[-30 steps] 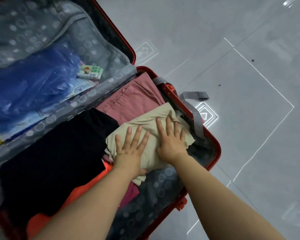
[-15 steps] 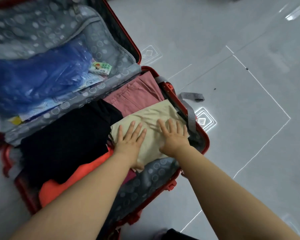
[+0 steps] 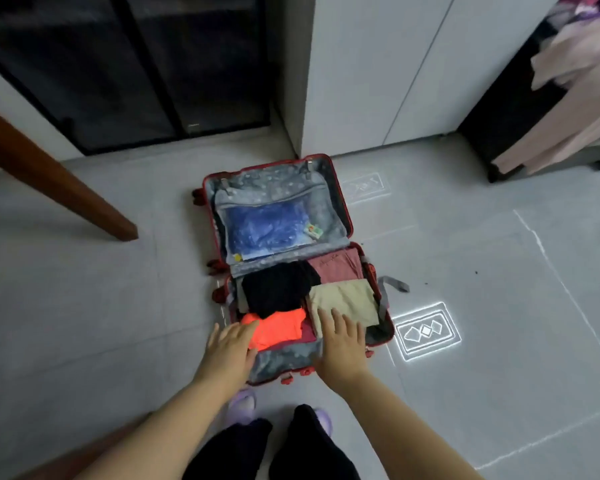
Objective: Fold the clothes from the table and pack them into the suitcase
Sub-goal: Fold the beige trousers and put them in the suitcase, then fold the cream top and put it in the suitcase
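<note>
A red suitcase [image 3: 349, 216] lies open on the floor. Its near half holds a folded beige garment [image 3: 347, 297], a black one [image 3: 278, 287], an orange one [image 3: 278, 327] and a dusty pink one [image 3: 336, 266]. A blue plastic bag [image 3: 264, 232] fills the lid's mesh pocket. My left hand [image 3: 229, 348] hovers with straight fingers over the near left edge, by the orange garment. My right hand [image 3: 342, 341] is spread over the near edge of the beige garment. Neither hand holds anything.
A brown wooden table leg [image 3: 66, 188] slants at the left. More pale pink clothes [image 3: 575, 88] hang over a dark table at the far right. A white cabinet [image 3: 378, 74] stands behind the suitcase. My feet in lilac slippers [image 3: 243, 405] are just before it.
The view has pulled far back and up, as I rise from the suitcase. Both hands have lifted off the beige garment and drawn toward the near edge.
</note>
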Available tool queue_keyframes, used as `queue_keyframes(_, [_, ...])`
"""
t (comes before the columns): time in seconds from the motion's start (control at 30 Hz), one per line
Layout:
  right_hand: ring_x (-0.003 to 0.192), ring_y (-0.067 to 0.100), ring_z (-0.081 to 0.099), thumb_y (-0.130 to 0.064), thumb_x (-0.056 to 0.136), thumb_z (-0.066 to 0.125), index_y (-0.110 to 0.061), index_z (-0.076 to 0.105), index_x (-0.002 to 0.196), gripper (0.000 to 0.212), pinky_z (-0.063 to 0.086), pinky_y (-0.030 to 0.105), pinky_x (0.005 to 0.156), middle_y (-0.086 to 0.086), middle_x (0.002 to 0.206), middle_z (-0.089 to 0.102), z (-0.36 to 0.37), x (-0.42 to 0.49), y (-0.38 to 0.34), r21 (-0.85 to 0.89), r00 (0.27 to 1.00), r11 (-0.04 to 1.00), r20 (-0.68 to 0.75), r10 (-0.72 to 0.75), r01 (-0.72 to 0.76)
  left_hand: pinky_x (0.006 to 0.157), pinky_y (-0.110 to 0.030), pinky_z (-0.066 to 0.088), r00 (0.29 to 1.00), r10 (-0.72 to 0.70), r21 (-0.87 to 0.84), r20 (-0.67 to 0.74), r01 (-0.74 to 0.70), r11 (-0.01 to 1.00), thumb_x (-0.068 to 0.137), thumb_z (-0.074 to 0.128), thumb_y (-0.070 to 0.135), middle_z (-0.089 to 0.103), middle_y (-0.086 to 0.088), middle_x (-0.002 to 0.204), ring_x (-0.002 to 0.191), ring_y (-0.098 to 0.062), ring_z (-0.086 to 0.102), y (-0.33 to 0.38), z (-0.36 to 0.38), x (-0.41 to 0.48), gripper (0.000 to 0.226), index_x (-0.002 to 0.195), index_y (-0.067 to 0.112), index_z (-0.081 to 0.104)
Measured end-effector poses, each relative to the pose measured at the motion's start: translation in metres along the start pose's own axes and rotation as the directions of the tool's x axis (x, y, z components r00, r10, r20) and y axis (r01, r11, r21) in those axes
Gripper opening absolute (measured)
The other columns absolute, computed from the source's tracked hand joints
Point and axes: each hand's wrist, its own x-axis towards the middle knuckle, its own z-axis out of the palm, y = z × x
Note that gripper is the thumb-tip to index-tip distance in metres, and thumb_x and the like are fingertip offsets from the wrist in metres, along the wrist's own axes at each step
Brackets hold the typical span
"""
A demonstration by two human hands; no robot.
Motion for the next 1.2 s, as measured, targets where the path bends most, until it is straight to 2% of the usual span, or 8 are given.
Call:
queue_keyframes(0.03, [0.141, 0.037, 0.022, -0.035, 0.085, 0.055, -0.022, 0.01, 0.151, 0.08, 0.01, 0.051, 0.114, 0.014, 0.154, 0.02, -0.023, -0.014, -0.023, -0.019, 0.999, 0.998, 0.013, -0.052, 0.053, 0.091, -0.05, 0.046, 0.999, -0.041, -0.039, -0.012, 0.041, 0.998, 0.063, 0.084, 0.017, 0.069, -0.007, 0.102, 0.094, -0.027, 0.066, 0.001, -0.035, -0.022, 0.061, 0.12, 0.013, 0.06])
queue_keyframes(0.1, [0.144, 0.028, 0.01, -0.038, 0.092, 0.05, -0.023, 0.004, 0.151, 0.077, 0.002, 0.045, 0.116, 0.005, 0.158, 0.01, -0.061, -0.04, -0.066, -0.067, 0.987, 0.987, 0.079, -0.139, 0.144, 0.11, -0.041, 0.025, 0.984, -0.169, -0.124, -0.063, 0.16, 0.979, 0.091, 0.047, 0.035, 0.057, -0.007, 0.128, 0.119, -0.025, 0.051, -0.001, -0.091, -0.061, 0.05, 0.137, 0.016, 0.044])
queue_keyframes(0.17, [0.144, 0.025, 0.012, -0.04, 0.093, 0.048, -0.023, 0.006, 0.151, 0.074, 0.002, 0.043, 0.117, 0.004, 0.158, 0.011, -0.09, -0.062, -0.11, -0.106, 0.973, 0.967, 0.04, -0.227, 0.23, 0.113, -0.033, 0.015, 0.955, -0.254, -0.223, -0.151, 0.217, 0.95, 0.088, 0.021, 0.046, 0.05, -0.006, 0.137, 0.126, -0.024, 0.043, -0.01, -0.133, -0.101, 0.063, 0.142, 0.017, 0.036])
queue_keyframes(0.33, [0.141, 0.023, 0.024, -0.055, 0.089, 0.041, -0.021, 0.018, 0.149, 0.073, 0.009, 0.041, 0.115, 0.003, 0.154, 0.025, -0.099, -0.121, -0.23, -0.063, 0.917, 0.917, -0.049, -0.396, 0.393, 0.107, -0.026, 0.019, 0.878, -0.337, -0.308, -0.34, 0.235, 0.922, 0.093, 0.021, 0.05, 0.045, -0.003, 0.141, 0.128, -0.02, 0.04, -0.061, -0.197, -0.205, 0.062, 0.144, 0.017, 0.028])
queue_keyframes(0.4, [0.139, 0.023, 0.028, -0.06, 0.082, 0.033, -0.019, 0.021, 0.148, 0.078, 0.014, 0.04, 0.114, 0.002, 0.152, 0.028, -0.09, -0.151, -0.284, -0.001, 0.898, 0.9, -0.071, -0.434, 0.435, 0.106, -0.028, 0.027, 0.847, -0.374, -0.396, -0.377, 0.218, 0.892, 0.097, 0.032, 0.043, 0.043, -0.003, 0.141, 0.129, -0.023, 0.039, -0.088, -0.213, -0.254, 0.055, 0.145, 0.016, 0.028])
queue_keyframes(0.57, [0.132, 0.028, 0.038, -0.036, 0.095, 0.051, -0.016, 0.029, 0.145, 0.058, 0.029, 0.038, 0.109, 0.009, 0.147, 0.036, -0.046, -0.235, -0.419, 0.296, 0.869, 0.819, -0.109, -0.482, 0.491, 0.106, -0.032, 0.028, 0.774, -0.396, -0.388, -0.494, 0.212, 0.897, 0.098, 0.044, 0.032, 0.048, 0.0, 0.138, 0.125, -0.022, 0.04, -0.185, -0.244, -0.394, 0.05, 0.144, 0.021, 0.03])
queue_keyframes(0.83, [0.135, 0.029, 0.03, -0.037, 0.095, 0.051, -0.016, 0.026, 0.147, 0.061, 0.029, 0.038, 0.109, 0.011, 0.149, 0.027, 0.016, -0.325, -0.564, 0.327, 0.86, 0.808, -0.033, -0.509, 0.49, 0.098, -0.026, 0.031, 0.734, -0.579, -0.558, -0.355, 0.331, 0.761, 0.098, 0.043, 0.025, 0.046, -0.008, 0.137, 0.125, -0.023, 0.044, -0.322, -0.264, -0.545, 0.052, 0.146, 0.016, 0.023])
queue_keyframes(1.2, [0.138, 0.031, 0.022, -0.031, 0.096, 0.051, -0.018, 0.026, 0.147, 0.058, 0.022, 0.04, 0.112, 0.01, 0.151, 0.026, 0.027, -0.317, -0.686, 0.228, 0.809, 0.781, -0.06, -0.585, 0.581, 0.102, -0.03, 0.03, 0.718, -0.576, -0.53, -0.391, 0.336, 0.779, 0.098, 0.041, 0.033, 0.048, -0.004, 0.137, 0.126, -0.022, 0.042, -0.422, -0.281, -0.587, 0.055, 0.147, 0.017, 0.021])
